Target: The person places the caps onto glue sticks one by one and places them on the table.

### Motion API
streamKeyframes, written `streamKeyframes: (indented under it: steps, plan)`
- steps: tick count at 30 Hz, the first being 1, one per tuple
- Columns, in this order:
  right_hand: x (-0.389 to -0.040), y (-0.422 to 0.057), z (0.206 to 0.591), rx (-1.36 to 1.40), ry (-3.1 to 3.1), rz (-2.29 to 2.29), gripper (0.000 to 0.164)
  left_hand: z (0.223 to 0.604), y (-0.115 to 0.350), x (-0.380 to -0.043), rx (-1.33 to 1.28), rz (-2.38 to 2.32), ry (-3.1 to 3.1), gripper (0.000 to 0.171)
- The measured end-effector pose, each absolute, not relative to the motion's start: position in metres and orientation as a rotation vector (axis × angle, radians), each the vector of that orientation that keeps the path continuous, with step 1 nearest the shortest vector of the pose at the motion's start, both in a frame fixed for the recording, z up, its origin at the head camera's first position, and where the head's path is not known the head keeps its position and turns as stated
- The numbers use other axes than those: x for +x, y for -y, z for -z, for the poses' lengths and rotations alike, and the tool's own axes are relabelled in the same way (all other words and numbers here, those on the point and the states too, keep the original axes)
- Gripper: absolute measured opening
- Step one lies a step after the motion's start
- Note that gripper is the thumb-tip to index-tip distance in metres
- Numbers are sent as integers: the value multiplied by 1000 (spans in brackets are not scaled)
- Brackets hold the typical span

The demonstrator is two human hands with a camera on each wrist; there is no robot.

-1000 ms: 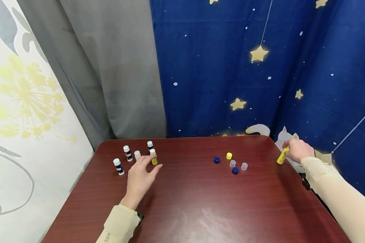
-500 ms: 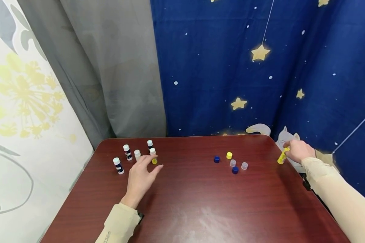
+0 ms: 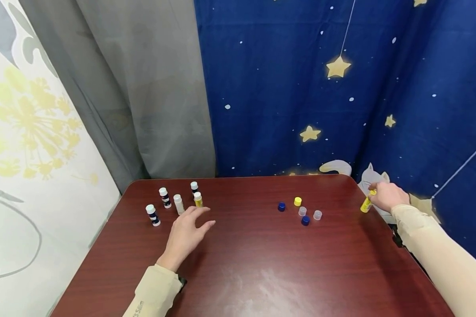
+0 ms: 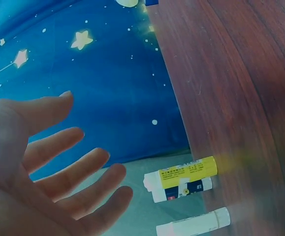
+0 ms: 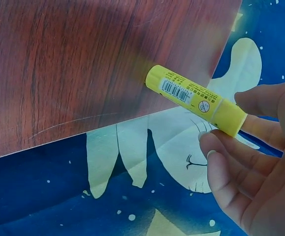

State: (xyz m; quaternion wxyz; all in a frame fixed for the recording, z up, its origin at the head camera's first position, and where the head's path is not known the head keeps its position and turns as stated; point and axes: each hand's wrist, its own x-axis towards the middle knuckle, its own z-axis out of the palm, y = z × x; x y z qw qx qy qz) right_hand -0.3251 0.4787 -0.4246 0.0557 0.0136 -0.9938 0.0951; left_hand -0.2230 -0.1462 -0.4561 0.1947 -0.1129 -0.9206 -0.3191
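Note:
At the table's right edge my right hand (image 3: 388, 197) pinches the cap end of a yellow glue stick (image 3: 366, 204). Its other end points down at the table; in the right wrist view the glue stick (image 5: 186, 96) shows a barcode. My left hand (image 3: 185, 235) hovers with spread fingers in front of several upright, capless glue sticks and holds nothing. Nearest its fingertips are a yellow-labelled glue stick (image 3: 198, 200) and a white glue stick (image 3: 179, 204). Dark-blue-labelled glue sticks (image 3: 153, 215) stand farther left and behind. The left wrist view shows the yellow-labelled glue stick (image 4: 189, 172) apart from the fingers.
Several loose caps lie right of the table's middle: a yellow cap (image 3: 298, 201), a blue cap (image 3: 281, 207) with a second blue cap (image 3: 306, 221), and clear caps (image 3: 317, 215). A brown wooden table (image 3: 242, 259) meets curtains (image 3: 277, 110) along its far edge.
My left hand has drawn back slightly from the yellow-labelled glue stick, and its thumb and fingers have spread a little wider. The right hand still holds its glue stick in place.

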Motion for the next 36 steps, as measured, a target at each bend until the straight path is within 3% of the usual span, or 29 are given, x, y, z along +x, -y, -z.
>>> streamKeyframes:
  steps: [17, 36]
  plan:
    - [-311, -477, 414, -43, 2925, -288, 54, 444, 151, -227, -336, 814, 2604, 40]
    - [-287, -434, 390, 6, 2786, -265, 49, 417, 219, -240, -239, 714, 2457, 36]
